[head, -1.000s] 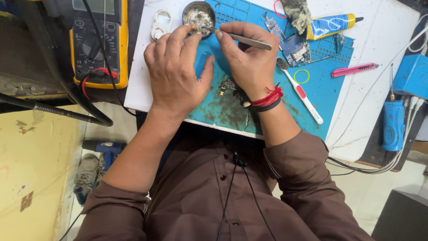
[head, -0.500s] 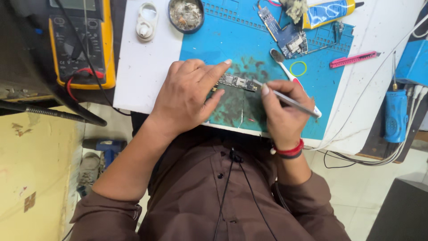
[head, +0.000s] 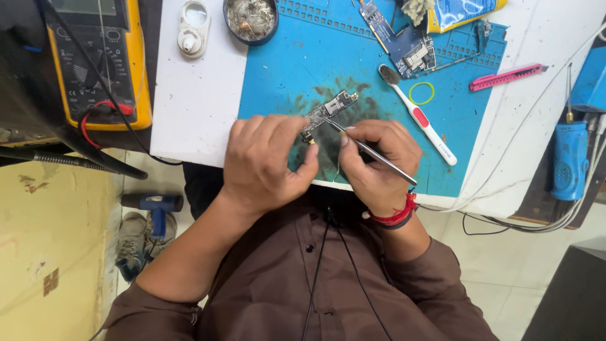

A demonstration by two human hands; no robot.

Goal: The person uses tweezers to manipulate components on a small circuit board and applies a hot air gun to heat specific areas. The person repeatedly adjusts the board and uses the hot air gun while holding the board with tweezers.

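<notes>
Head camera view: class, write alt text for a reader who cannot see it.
The left hand steadies a small circuit board on a blue work mat while the right hand holds metal tweezers to it. A toothbrush and a yellow multimeter lie nearby.

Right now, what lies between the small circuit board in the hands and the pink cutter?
Head view: a white toothbrush and a yellow ring on the blue mat, between circuit board and pink cutter.

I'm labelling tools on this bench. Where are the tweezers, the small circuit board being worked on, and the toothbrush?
tweezers (head: 372, 153), head view, middle of the metal shaft.
small circuit board (head: 331, 108), head view, its exposed upper end.
toothbrush (head: 421, 119), head view, red grip on handle.
</notes>
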